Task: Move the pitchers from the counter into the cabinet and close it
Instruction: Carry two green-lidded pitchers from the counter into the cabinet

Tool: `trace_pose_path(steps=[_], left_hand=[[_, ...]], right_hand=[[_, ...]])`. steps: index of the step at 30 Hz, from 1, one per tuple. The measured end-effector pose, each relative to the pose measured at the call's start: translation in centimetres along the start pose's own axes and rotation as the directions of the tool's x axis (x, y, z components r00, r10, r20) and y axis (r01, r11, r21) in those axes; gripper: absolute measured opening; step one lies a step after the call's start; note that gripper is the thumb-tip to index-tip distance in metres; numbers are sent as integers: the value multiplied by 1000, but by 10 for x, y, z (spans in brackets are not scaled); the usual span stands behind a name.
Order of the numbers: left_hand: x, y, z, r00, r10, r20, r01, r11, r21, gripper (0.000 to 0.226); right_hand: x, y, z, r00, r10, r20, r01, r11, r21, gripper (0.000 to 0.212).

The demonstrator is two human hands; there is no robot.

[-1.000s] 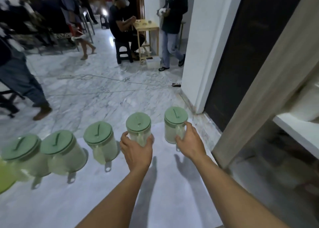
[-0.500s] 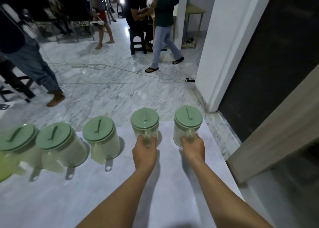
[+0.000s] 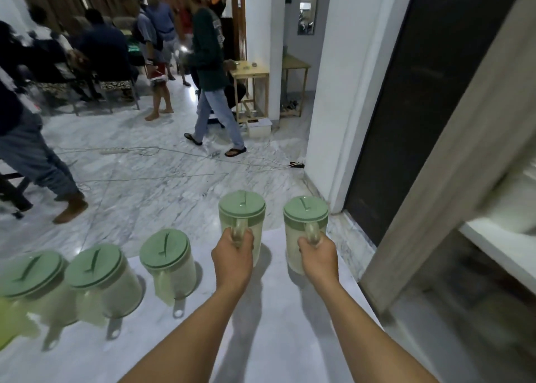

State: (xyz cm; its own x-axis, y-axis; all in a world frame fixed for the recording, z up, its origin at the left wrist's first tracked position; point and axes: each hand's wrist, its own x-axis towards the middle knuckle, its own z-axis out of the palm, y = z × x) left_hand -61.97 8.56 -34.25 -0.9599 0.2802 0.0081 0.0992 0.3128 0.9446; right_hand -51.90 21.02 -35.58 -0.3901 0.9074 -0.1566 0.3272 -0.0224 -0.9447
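Observation:
Several clear pitchers with green lids are in view above the white counter (image 3: 275, 324). My left hand (image 3: 233, 259) grips the handle of one pitcher (image 3: 242, 211), raised off the counter. My right hand (image 3: 319, 256) grips the handle of the rightmost pitcher (image 3: 304, 223), also lifted. Three more pitchers stand in a row to the left: one (image 3: 168, 258) nearest my left hand, then one (image 3: 98, 275), then one (image 3: 32, 281) at the frame's left edge. The cabinet's open door (image 3: 452, 156) stands at the right, with a white shelf (image 3: 499, 246) behind it.
A yellow-green object (image 3: 4, 321) is cut off at the left edge. Beyond the counter lies a marble floor with cables (image 3: 162, 150), people walking and sitting, and a small wooden table (image 3: 251, 74). A white pillar (image 3: 339, 92) and a dark panel (image 3: 429, 92) stand right of the counter.
Both hands closed around the pitcher handles and lifted the two right-hand pitchers off the counter. The camera tilted up, showing more of the room.

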Motion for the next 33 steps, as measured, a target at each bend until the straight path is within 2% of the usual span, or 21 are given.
trace_pose_path(steps=[8,15,23,33], left_hand=[[-31,64,-48,986,151,74,-142,984,-107,25],[-93,125,-112,929,313,200,-293,948,-123,27],[-187,186,-173,809,444,385,-362,892,-269,24],[-339,256,-205,644,604,470,-411,791,-453,17]], right_hand=[[-77,-65,-45,986,-85,-146,94,994,55,15],[-191,-115,-103,917,-143,-373,168,985,37,16],[-329,-154,-175,783,-219,-583,238,970,-46,15],[-485,-166,-298,623,-197,-757,237,970,-57,18]])
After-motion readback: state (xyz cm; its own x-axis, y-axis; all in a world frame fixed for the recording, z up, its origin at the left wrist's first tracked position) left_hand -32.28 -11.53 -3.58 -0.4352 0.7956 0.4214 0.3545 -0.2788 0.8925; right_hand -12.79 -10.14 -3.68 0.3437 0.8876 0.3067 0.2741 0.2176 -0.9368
